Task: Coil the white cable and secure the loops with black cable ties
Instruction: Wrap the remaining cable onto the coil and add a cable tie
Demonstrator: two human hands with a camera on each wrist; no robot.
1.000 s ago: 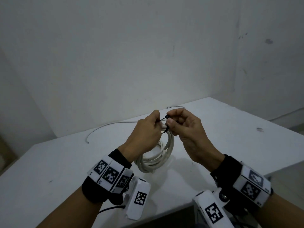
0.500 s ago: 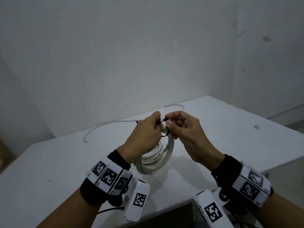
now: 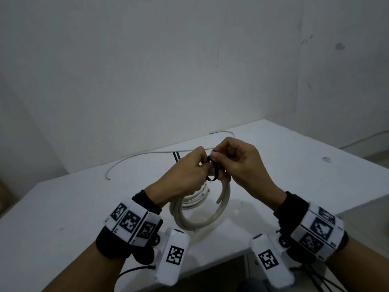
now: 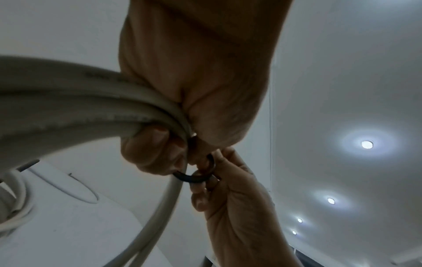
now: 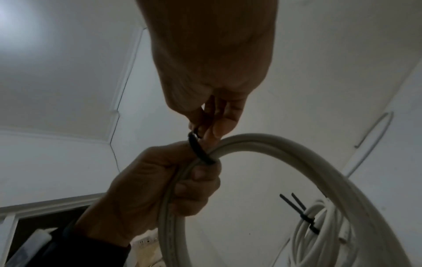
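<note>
The white cable [image 3: 202, 216] hangs in several loose upright loops above the table, a black cable tie [image 3: 212, 171] ringed around their top; two more ties [image 5: 306, 215] bind its far side

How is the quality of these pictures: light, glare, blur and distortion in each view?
Head view: dim, even light, sharp enough; the table edges bend from the wide lens. Left wrist view: ceiling lamps glare with halos; the white cable near the lens is blurred, and the left hand looks dark against the ceiling. Right wrist view: dim and soft; the black cable tie is still readable.
</note>
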